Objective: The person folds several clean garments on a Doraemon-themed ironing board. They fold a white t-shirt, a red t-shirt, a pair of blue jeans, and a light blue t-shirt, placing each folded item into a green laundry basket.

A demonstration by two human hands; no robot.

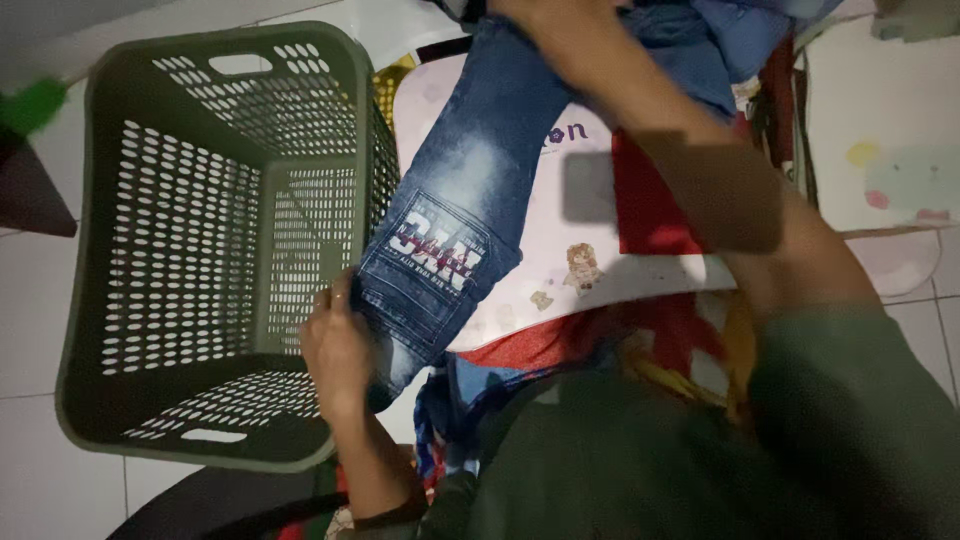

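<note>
The small pair of blue jeans (pixel 470 190) is stretched out between my two hands, lying slantwise over a pale mat with cartoon prints (pixel 570 250), its faded leg running from the top of the view down toward the laundry basket. A dark patch with lettering shows on the denim near the lower end. My left hand (pixel 338 352) has that lower end pinched, fingers curled closed around the folded hem, right beside the basket's near wall. My right hand (pixel 560 35) is up at the other end, on the waist part of the jeans, but it is blurred and partly cut off, so I cannot tell how its fingers sit. The green plastic basket (pixel 180 230), perforated all over, stands on the white tiled floor (pixel 30 330) to my left. A red cloth (pixel 650 215) lies on the mat under my right forearm, and more blue clothes (pixel 730 35) are heaped beyond.
</note>
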